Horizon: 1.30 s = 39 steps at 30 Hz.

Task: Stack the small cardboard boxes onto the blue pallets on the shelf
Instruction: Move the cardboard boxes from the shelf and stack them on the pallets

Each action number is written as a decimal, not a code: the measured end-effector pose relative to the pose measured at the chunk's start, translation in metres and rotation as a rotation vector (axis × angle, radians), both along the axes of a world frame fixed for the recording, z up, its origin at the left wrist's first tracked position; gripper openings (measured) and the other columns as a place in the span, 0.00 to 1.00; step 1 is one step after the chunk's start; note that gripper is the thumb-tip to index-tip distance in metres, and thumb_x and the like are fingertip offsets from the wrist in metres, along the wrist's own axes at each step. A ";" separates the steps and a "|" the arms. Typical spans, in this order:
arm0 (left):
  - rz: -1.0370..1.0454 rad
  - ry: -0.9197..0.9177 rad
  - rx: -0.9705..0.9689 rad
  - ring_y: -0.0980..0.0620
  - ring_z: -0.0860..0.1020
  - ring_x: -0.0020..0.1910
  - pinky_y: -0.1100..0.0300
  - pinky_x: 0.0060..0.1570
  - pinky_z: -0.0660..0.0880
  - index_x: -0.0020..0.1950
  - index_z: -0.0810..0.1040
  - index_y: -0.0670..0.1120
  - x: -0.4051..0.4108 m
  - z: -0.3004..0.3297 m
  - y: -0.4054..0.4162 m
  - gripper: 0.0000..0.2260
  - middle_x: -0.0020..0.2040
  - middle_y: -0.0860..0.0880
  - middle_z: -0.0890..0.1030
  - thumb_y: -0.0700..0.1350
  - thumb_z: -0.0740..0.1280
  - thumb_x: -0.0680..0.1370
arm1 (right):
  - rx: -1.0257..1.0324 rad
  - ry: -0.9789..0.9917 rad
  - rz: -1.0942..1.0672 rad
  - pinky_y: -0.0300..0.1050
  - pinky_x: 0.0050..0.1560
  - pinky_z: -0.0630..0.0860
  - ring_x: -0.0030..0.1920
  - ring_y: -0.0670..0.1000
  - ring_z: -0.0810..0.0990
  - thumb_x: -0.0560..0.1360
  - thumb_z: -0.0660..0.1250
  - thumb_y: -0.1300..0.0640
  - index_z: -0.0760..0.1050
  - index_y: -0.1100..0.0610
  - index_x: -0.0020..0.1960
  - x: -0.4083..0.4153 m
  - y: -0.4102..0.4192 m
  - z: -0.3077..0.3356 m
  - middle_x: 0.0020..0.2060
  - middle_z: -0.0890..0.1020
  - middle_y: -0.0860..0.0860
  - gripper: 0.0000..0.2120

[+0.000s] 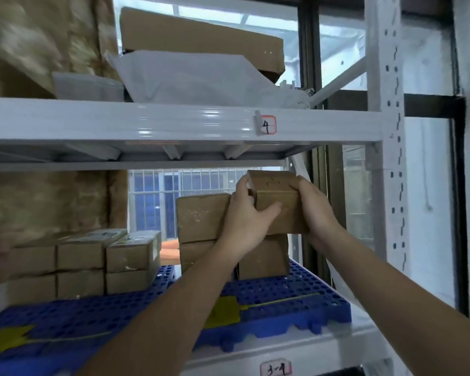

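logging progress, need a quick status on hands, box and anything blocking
Left hand and right hand both grip the small box. Box sits atop the right stack on the blue pallet. Neighbouring stack close at left; nothing blocking.

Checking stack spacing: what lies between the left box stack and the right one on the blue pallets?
Head view: bare blue pallet between left stack and right stack.
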<state>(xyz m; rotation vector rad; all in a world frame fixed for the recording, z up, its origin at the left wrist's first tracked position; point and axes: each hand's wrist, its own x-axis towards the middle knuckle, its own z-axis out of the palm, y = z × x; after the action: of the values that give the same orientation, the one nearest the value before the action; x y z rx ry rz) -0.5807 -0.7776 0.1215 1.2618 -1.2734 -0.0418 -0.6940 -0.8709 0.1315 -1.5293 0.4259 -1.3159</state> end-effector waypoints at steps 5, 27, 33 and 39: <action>0.302 -0.395 0.118 0.56 0.76 0.56 0.65 0.48 0.73 0.76 0.67 0.55 0.018 0.024 0.009 0.31 0.62 0.55 0.78 0.62 0.70 0.77 | 0.030 0.008 0.017 0.47 0.41 0.80 0.45 0.54 0.83 0.80 0.60 0.47 0.80 0.52 0.57 0.007 -0.011 0.012 0.49 0.85 0.57 0.15; 0.644 -0.826 0.399 0.46 0.75 0.64 0.47 0.62 0.69 0.69 0.76 0.54 0.069 0.042 -0.016 0.29 0.65 0.50 0.79 0.70 0.67 0.74 | 0.128 0.311 0.073 0.53 0.58 0.75 0.52 0.56 0.81 0.80 0.58 0.40 0.78 0.54 0.55 0.053 -0.047 0.010 0.52 0.83 0.57 0.20; 0.698 -0.885 0.433 0.46 0.75 0.65 0.48 0.61 0.70 0.70 0.76 0.54 0.069 0.038 -0.021 0.29 0.66 0.49 0.78 0.68 0.69 0.74 | 0.092 0.350 0.064 0.56 0.65 0.74 0.55 0.55 0.81 0.78 0.57 0.31 0.77 0.51 0.56 0.053 -0.044 0.008 0.54 0.82 0.53 0.26; 0.712 -0.887 0.401 0.46 0.73 0.68 0.47 0.64 0.70 0.72 0.75 0.53 0.068 0.036 -0.018 0.32 0.70 0.49 0.76 0.69 0.68 0.74 | 0.009 0.352 -0.008 0.54 0.72 0.66 0.65 0.55 0.74 0.79 0.55 0.32 0.68 0.52 0.75 0.042 -0.037 0.014 0.71 0.73 0.53 0.33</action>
<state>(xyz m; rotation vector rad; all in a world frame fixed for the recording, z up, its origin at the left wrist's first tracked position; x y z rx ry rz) -0.5131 -0.7958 0.1574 2.1524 -1.4924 0.8980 -0.6523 -0.9077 0.1456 -1.7577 0.6585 -1.0477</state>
